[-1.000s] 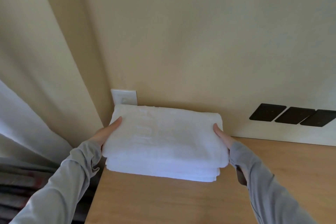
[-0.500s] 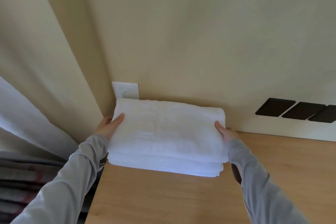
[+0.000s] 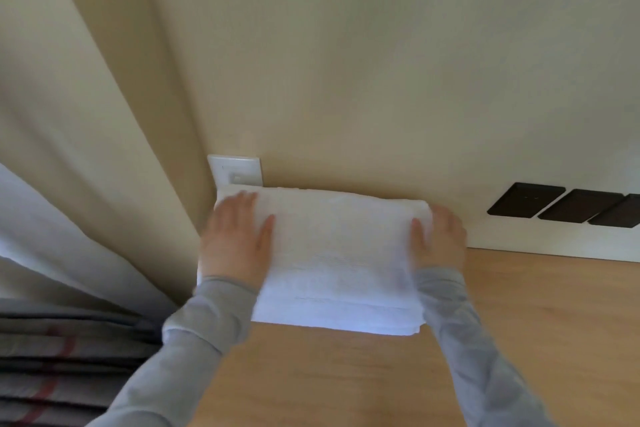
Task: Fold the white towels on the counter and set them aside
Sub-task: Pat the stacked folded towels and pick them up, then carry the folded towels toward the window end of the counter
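Stack of folded towels (image 3: 332,253) sat at the far left corner of the counter (image 3: 519,322), back edge against the wall, just under the white wall plate (image 3: 235,170). Left hand (image 3: 235,243) lay flat on its left end, fingers straight and close together, thumb spread. Right hand (image 3: 441,241) lay on the right end, thumb on top; fingers blurred, couldn't tell if curled over the edge. I judged it soft, light, layers likely to slide: best taken at both short ends, under the bottom layer

Light wood counter (image 3: 519,340), pale grain. One stack of folded white towels (image 3: 339,263) lies directly on it, just below the white wall plate (image 3: 237,172), far edge nearest the plate. Several layers show along its near edge.
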Tool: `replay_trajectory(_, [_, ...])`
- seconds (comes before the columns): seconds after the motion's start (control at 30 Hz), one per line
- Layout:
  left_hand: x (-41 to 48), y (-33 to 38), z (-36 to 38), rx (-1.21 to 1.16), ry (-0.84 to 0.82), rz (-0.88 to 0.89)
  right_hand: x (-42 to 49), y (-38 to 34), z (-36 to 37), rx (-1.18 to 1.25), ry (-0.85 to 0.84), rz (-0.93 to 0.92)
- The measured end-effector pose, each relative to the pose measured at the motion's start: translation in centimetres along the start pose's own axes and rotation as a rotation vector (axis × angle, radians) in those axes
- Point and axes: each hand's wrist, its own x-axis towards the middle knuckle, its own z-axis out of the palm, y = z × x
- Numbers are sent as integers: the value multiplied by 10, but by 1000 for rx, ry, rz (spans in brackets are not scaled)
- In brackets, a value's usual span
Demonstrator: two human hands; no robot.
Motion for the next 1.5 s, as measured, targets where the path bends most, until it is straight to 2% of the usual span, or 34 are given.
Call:
replay_trajectory(0.03, [-4, 18, 8, 77, -87, 103, -8, -16, 6, -63, -31, -136])
replay_trajectory(0.1, [-12, 45, 29, 209, -247, 214, -24, -45, 28, -204, -203, -352])
replay_trajectory(0.17, [-10, 49, 44, 302, -353, 224, -33, -54, 48, -338, -349, -426])
replay_trajectory(0.23, [0, 30, 46, 330, -367, 216, -29, -40, 54, -414, -383, -441])
replay_trajectory(0.43, [17, -34, 33, 300, -387, 196, -14, 24, 40, -480, -252, -431])
replay_trajectory(0.6, [22, -33, 43, 270, -374, 201, -11, 23, 46, -482, -275, -406])
replay_trajectory(0.83, [24, -26, 33, 319, -395, 207, -8, 5, 29, -492, -392, -355])
replay_trajectory(1.2, [18, 50, -42, 342, -243, 325, -16, -53, -48, -342, -197, -456])
replay_trajectory(1.5, [2, 147, -89, 360, -85, 379, -8, -21, -169, -371, -83, -464])
